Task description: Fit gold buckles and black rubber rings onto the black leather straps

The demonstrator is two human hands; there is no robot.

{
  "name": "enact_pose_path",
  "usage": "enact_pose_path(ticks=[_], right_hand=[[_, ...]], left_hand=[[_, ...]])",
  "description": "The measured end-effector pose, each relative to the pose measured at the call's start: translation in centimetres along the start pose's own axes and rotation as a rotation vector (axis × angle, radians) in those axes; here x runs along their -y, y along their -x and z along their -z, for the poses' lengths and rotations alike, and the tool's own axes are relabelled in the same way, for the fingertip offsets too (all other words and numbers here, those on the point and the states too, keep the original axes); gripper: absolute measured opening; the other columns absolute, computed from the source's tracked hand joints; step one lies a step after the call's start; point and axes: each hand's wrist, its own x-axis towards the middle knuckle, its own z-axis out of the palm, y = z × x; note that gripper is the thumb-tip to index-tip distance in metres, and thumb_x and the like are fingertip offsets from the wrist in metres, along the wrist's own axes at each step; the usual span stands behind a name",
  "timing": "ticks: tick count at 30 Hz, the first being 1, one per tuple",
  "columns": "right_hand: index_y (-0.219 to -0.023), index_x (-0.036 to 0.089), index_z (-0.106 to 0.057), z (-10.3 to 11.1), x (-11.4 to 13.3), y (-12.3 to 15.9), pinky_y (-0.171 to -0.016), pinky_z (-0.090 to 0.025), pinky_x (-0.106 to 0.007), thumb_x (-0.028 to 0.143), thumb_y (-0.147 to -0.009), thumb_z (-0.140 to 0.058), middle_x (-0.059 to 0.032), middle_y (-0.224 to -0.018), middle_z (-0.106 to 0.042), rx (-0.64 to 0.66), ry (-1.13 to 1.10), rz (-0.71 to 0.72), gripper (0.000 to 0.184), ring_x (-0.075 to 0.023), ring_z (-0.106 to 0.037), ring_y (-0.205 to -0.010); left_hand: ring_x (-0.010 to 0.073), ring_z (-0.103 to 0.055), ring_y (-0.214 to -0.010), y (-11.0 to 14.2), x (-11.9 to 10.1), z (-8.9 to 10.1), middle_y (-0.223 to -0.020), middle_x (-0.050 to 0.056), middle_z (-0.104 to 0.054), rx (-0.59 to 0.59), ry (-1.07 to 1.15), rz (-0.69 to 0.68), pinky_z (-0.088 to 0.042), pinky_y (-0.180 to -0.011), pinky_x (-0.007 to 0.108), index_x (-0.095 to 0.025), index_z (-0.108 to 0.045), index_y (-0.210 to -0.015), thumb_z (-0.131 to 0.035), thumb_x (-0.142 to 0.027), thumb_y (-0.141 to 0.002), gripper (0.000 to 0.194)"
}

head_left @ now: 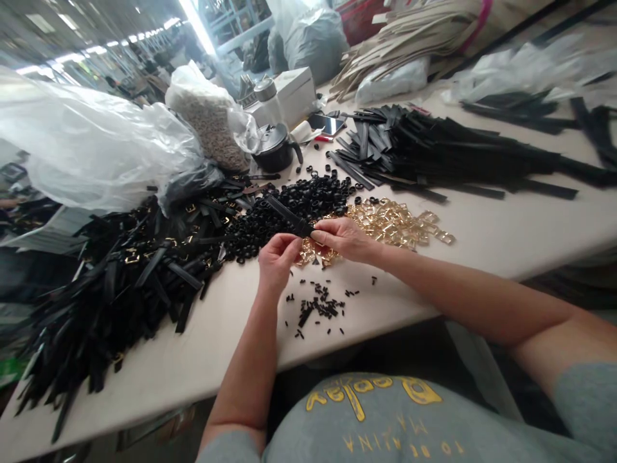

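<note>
My right hand (343,238) pinches a short black strap (285,212) near its end, and the strap slants up and left over the black loops. My left hand (278,254) is closed, thumb and forefinger together close to the strap's near end; what lies between those fingertips is too small to make out. Beyond the hands spreads a heap of small black loops (308,196). Gold-coloured buckles (400,222) lie in a pile behind and beside my right hand. Small black bits (322,305) are scattered on the table in front of me.
A big heap of black straps with buckles (110,289) covers the table's left side. More black straps (434,151) lie at the back right. A black lidded cup (274,148), a phone (326,124) and plastic bags (205,112) stand behind. The pale table's (385,308) edge is near my body.
</note>
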Motion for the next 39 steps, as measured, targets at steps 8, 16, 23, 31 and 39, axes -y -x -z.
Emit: enact_pose_path(ticks=[8, 16, 23, 31, 39], right_hand=[[-0.069, 0.015, -0.056, -0.3, -0.3, -0.1, -0.052, -0.044, -0.021, 0.037, -0.084, -0.059, 0.0004, -0.060, -0.060, 0.013, 0.036, -0.028, 0.028, -0.0077, -0.056, -0.053], [-0.068, 0.015, -0.056, -0.2, -0.4, -0.1, -0.050, -0.043, -0.021, 0.036, -0.086, -0.057, -0.0002, -0.060, -0.061, 0.005, 0.071, 0.005, 0.028, -0.0075, -0.055, -0.052], [-0.068, 0.015, -0.053, -0.6, 0.1, 0.2, -0.048, -0.043, -0.020, 0.033, -0.088, -0.056, 0.0007, -0.059, -0.062, 0.035, 0.077, -0.006, 0.027, -0.0078, -0.057, -0.050], [-0.074, 0.013, -0.058, -0.8, 0.0, 0.3, -0.045, -0.044, -0.017, 0.034, -0.089, -0.057, 0.0003, -0.063, -0.064, 0.035, 0.093, -0.032, 0.026, -0.0062, -0.058, -0.050], [-0.077, 0.012, -0.061, -0.9, -0.3, 0.2, -0.045, -0.042, -0.016, 0.032, -0.089, -0.057, 0.0013, -0.063, -0.064, 0.022, 0.121, 0.009, 0.024, -0.0055, -0.057, -0.048]], left_hand=[[0.0149, -0.056, -0.061, -0.5, -1.3, 9.9, -0.067, 0.002, -0.066, -0.137, -0.740, 0.071, -0.041, -0.059, 0.026, -0.020, -0.070, -0.074, -0.070, -0.036, -0.072, 0.016], [0.0195, -0.060, -0.070, -0.6, -0.5, 9.2, -0.076, 0.003, -0.069, -0.007, -1.032, 0.090, -0.041, -0.068, 0.031, -0.023, -0.071, -0.082, -0.064, -0.028, -0.071, 0.015], [0.0234, -0.061, -0.076, -0.8, 0.3, 8.2, -0.082, 0.006, -0.070, 0.010, -1.137, 0.000, -0.043, -0.073, 0.034, -0.024, -0.073, -0.079, -0.064, -0.024, -0.071, 0.013], [0.0182, -0.066, -0.071, -0.8, 0.7, 6.0, -0.079, 0.006, -0.072, -0.062, -0.454, 0.033, -0.052, -0.072, 0.031, -0.019, -0.075, -0.092, -0.071, -0.039, -0.075, 0.027], [0.0147, -0.068, -0.057, 0.2, 1.0, 0.7, -0.074, 0.004, -0.071, 0.024, 0.138, 0.161, -0.054, -0.054, 0.023, -0.017, -0.062, -0.091, -0.078, -0.048, -0.071, 0.040]])
